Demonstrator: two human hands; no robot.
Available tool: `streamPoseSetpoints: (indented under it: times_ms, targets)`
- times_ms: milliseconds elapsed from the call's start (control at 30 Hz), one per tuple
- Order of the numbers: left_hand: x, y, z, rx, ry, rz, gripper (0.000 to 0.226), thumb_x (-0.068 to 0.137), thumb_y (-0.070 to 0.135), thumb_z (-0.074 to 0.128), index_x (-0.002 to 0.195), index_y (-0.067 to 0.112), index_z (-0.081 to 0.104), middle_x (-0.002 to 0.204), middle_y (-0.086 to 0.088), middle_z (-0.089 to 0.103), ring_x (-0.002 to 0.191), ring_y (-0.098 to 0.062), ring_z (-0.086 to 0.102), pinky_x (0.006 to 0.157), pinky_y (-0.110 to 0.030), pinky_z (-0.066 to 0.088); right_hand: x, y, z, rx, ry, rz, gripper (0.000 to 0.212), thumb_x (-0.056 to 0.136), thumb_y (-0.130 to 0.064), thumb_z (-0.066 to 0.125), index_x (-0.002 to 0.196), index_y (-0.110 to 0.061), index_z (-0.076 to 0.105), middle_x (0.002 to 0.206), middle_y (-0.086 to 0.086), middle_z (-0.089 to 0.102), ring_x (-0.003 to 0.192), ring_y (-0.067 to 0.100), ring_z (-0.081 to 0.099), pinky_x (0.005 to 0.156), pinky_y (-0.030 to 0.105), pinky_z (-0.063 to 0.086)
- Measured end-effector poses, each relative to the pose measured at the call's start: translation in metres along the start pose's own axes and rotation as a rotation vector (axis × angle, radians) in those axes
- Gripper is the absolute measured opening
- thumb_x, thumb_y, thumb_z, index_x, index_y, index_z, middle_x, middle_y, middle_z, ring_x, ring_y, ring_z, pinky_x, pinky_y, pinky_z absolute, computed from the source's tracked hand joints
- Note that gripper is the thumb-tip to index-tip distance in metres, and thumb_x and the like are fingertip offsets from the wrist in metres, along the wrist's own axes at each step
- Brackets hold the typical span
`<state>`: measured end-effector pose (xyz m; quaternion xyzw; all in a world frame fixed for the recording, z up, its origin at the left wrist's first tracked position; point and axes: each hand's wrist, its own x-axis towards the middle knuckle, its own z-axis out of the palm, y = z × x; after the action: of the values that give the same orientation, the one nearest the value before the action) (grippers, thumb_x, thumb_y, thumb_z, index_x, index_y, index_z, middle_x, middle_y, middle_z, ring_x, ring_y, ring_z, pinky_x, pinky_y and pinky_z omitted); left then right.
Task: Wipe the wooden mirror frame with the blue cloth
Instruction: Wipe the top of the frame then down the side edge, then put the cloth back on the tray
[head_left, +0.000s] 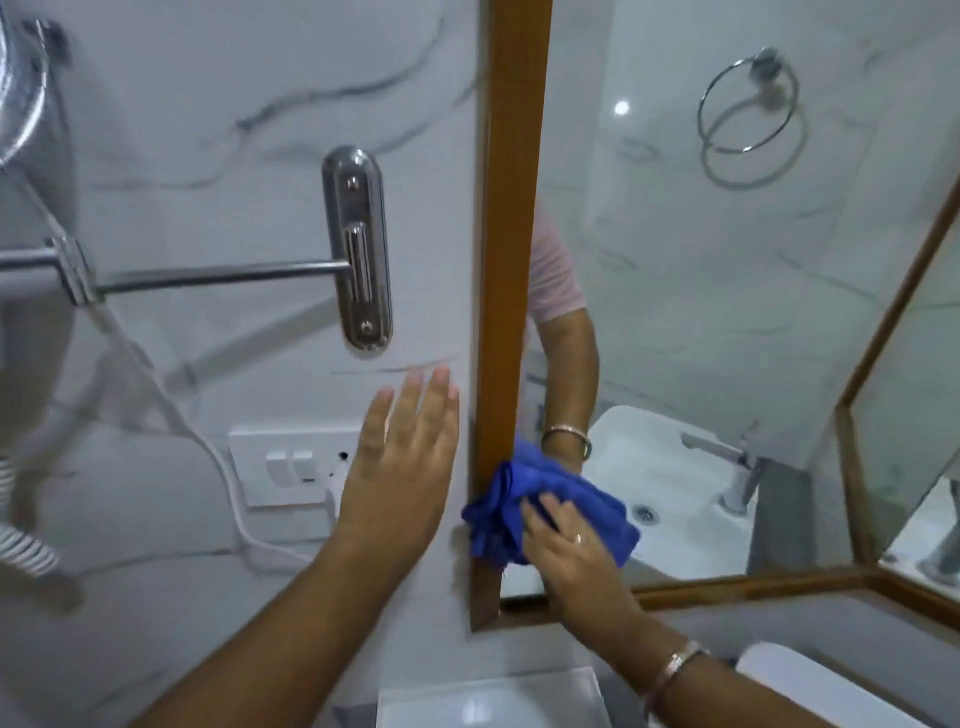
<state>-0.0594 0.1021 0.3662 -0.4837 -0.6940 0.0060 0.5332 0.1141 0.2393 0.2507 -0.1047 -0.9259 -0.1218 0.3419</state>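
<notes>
The wooden mirror frame (511, 218) runs down the middle of the head view as a brown vertical bar, with a bottom rail going right. A bunched blue cloth (511, 501) is pressed against the lower part of that bar, near the bottom left corner. My right hand (566, 551) grips the cloth from below and the right, fingers spread over it. My left hand (402, 457) lies flat with fingers apart on the marble wall just left of the frame, holding nothing. The mirror reflects my arm and the cloth.
A chrome towel-rail bracket (358, 249) with a horizontal bar sticks out of the wall at left. A white switch plate (291, 465) with a plug and cable sits beside my left hand. A white basin (488, 701) lies below; a second framed mirror panel (909, 415) angles off at right.
</notes>
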Motion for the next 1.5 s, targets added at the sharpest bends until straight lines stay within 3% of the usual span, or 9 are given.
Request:
streamPoseSetpoints:
  times_ms: [200,400,533,767,867,933,1033,1200,1500]
  targets:
    - [-0.043,0.028,0.013,-0.211,0.191,0.078,0.047,0.093,0.033,0.062,0.136,0.014,0.061,0.15,-0.016,0.051,0.138,-0.034,0.047,0.117,-0.053,0.024,-0.036,0.013,0.025,-0.029,-0.266,-0.13,0.055,0.088,-0.043,0.052,0.135,-0.016,0.045,0.141,0.003,0.052,0.137,0.027,0.035,0.119,0.04,0.014]
    - [-0.015,0.059,0.019,-0.196,0.284,0.27,0.036,0.103,0.027,0.045,0.131,0.024,0.066,0.155,-0.007,0.037,0.141,-0.027,0.035,0.117,-0.053,0.011,-0.045,0.024,0.027,0.044,0.043,-0.041,0.057,0.092,-0.008,0.042,0.147,-0.019,0.032,0.152,0.004,0.036,0.139,0.022,0.035,0.118,0.036,0.022]
    - [-0.009,0.052,0.022,-0.222,0.365,0.374,0.034,0.103,0.019,0.043,0.11,0.024,0.076,0.15,-0.003,0.041,0.138,-0.023,0.04,0.118,-0.05,0.01,-0.052,0.02,0.024,-0.023,0.24,0.58,0.054,0.082,-0.044,0.057,0.126,-0.015,0.05,0.123,0.005,0.045,0.107,0.024,0.047,0.091,0.036,0.035]
    - [-0.043,0.051,0.019,-0.429,0.358,0.502,0.008,0.093,0.021,0.061,0.09,0.021,0.068,0.14,-0.003,0.064,0.129,-0.02,0.06,0.111,-0.042,0.035,-0.068,0.007,-0.002,0.09,0.052,0.578,0.012,0.071,-0.032,0.06,0.08,-0.024,0.062,0.083,-0.004,0.062,0.074,0.023,0.054,0.067,0.035,0.036]
    - [-0.091,0.05,0.021,-0.644,0.058,0.571,0.011,0.092,0.017,0.058,0.091,0.018,0.068,0.118,-0.007,0.073,0.104,-0.025,0.07,0.087,-0.04,0.052,-0.082,0.005,-0.02,0.282,-0.209,0.482,0.011,0.07,-0.031,0.061,0.078,-0.025,0.065,0.076,-0.008,0.068,0.072,0.021,0.061,0.066,0.033,0.042]
    - [-0.132,0.052,0.018,-0.815,-0.473,0.531,0.016,0.098,0.021,0.051,0.096,0.018,0.067,0.105,-0.004,0.072,0.095,-0.025,0.067,0.082,-0.039,0.052,-0.094,-0.009,-0.022,0.4,-0.457,0.47,0.009,0.074,-0.027,0.068,0.083,-0.024,0.067,0.08,-0.009,0.071,0.075,0.018,0.063,0.067,0.031,0.044]
    - [-0.187,0.067,0.024,-1.167,-1.099,0.098,0.014,0.103,0.025,0.044,0.101,0.022,0.057,0.102,0.0,0.065,0.095,-0.022,0.058,0.086,-0.035,0.045,-0.115,-0.032,-0.013,0.57,-0.699,0.541,0.012,0.083,-0.021,0.067,0.094,-0.022,0.067,0.089,-0.01,0.071,0.081,0.011,0.063,0.074,0.028,0.048]
    - [-0.265,0.102,0.043,-1.501,-1.257,-0.264,0.01,0.101,0.017,0.048,0.1,0.026,0.054,0.099,0.003,0.064,0.091,-0.016,0.059,0.078,-0.024,0.044,-0.156,-0.061,0.018,0.823,-0.944,0.807,0.015,0.086,-0.014,0.065,0.097,-0.021,0.06,0.078,-0.006,0.065,0.068,0.005,0.059,0.066,0.021,0.048]
    - [-0.341,0.171,0.086,-1.166,-1.315,-0.3,0.035,0.097,0.024,0.054,0.131,0.016,0.059,0.127,-0.008,0.064,0.114,-0.026,0.059,0.098,-0.04,0.05,-0.228,-0.112,0.113,0.1,-1.051,0.637,0.051,0.085,-0.051,0.057,0.128,-0.026,0.05,0.137,0.004,0.053,0.119,0.024,0.053,0.103,0.038,0.04]
